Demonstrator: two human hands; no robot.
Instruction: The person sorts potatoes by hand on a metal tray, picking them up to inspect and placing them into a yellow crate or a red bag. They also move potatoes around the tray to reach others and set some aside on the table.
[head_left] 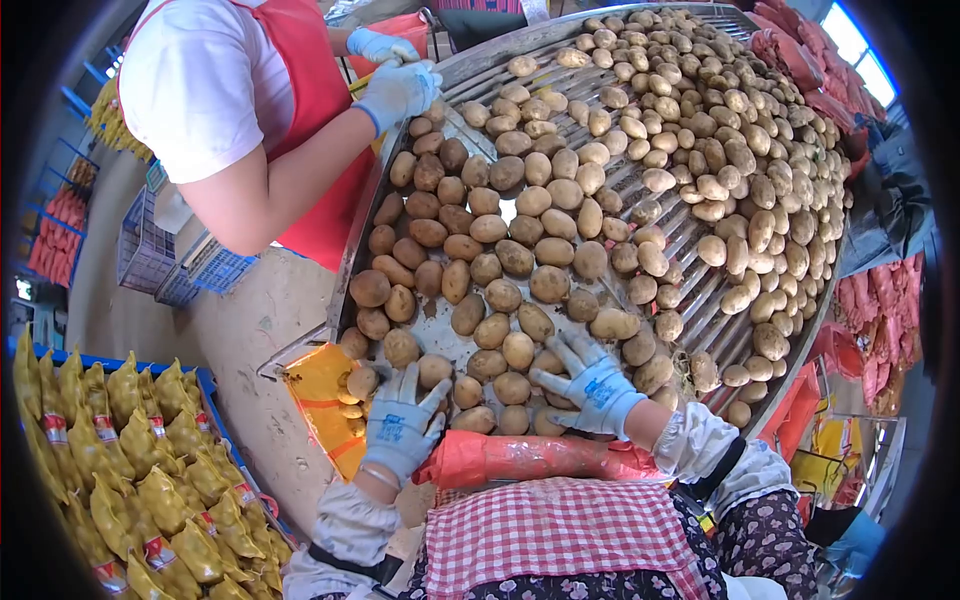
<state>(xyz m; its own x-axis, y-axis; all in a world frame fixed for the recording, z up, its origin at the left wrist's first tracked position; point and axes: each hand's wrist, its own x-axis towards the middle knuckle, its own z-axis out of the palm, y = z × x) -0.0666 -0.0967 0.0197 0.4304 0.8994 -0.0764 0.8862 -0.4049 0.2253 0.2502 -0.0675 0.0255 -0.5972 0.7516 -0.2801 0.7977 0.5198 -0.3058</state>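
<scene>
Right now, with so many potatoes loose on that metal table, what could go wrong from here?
Two things, I'd guess. A potato near the left hand could roll over the edge of the table and, if it misses the yellow bag there, drop to the floor. And the large heap across the slats might slip toward the right hand if disturbed.
</scene>
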